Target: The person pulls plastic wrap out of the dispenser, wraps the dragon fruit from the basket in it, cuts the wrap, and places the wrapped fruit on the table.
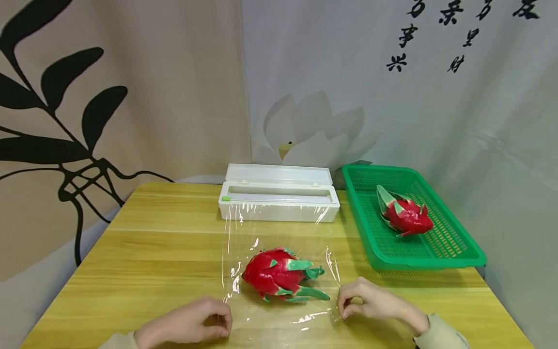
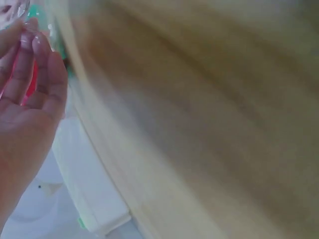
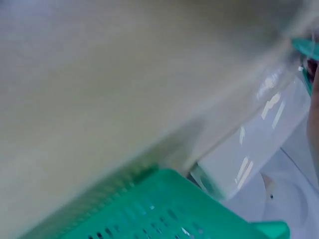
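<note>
Fruit (image 1: 279, 274) lies mid-film (image 1: 283, 228), in front of the dispenser (image 1: 279, 194). Film's near corners are apparently pinched by left hand (image 1: 192, 325) and right hand (image 1: 370, 303); both should be lifted evenly, kept taut.

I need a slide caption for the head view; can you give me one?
Both hands, left hand and right hand, pinch the near corners of cling film under a dragon fruit.
</note>
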`<state>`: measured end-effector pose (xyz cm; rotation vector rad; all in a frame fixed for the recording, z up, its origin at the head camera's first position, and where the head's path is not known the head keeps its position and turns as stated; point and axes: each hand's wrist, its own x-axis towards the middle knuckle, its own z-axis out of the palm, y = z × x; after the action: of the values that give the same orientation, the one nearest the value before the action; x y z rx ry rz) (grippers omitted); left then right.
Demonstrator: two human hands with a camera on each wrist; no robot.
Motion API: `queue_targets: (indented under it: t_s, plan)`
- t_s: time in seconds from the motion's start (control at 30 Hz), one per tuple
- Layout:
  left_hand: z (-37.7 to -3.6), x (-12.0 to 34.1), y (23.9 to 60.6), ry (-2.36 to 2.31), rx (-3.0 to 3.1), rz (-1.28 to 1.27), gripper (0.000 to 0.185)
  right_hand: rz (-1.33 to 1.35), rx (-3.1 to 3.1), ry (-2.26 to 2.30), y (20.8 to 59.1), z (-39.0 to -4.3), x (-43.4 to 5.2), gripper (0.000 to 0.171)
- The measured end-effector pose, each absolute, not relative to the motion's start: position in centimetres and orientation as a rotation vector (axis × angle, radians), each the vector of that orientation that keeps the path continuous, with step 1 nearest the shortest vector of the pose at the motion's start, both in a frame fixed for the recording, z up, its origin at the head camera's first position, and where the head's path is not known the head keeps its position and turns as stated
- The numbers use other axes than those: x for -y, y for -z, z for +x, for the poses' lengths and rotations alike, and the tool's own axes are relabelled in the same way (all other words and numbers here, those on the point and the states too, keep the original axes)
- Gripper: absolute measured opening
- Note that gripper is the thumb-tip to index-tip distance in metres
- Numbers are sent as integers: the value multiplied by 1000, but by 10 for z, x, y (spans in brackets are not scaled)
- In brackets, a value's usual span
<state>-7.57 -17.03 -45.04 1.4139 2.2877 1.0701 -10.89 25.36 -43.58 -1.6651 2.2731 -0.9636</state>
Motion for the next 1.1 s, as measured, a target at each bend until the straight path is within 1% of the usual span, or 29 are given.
queue_targets:
  t_s: [0.17, 0.23, 0.47, 0.57, 0.7, 0.97, 1.1]
  plan:
    - [-77, 172, 441, -1165, -2264, 1348, 2, -1599, -2371, 1109, 423, -117, -252, 8]
    - [-78, 172, 438, -1194, -2276, 1336, 6, -1564, -2406, 1169, 419, -120, -251, 7]
    - [-83, 165, 437, -1294, -2481, 1372, 15, -1263, -2519, 1392, 413, -125, -247, 15]
    - [-83, 161, 437, -1357, -2557, 1353, 13, -1129, -2573, 1418, 415, -126, -244, 12]
    - [-83, 155, 435, -1436, -2644, 1239, 7, -959, -2651, 1457, 417, -127, -237, 3]
    - [-90, 146, 434, -1589, -2781, 932, 8, -749, -2859, 1505, 425, -134, -220, 4]
    - [-95, 139, 435, -1628, -2866, 743, 8, -574, -2984, 1442, 425, -136, -212, 6]
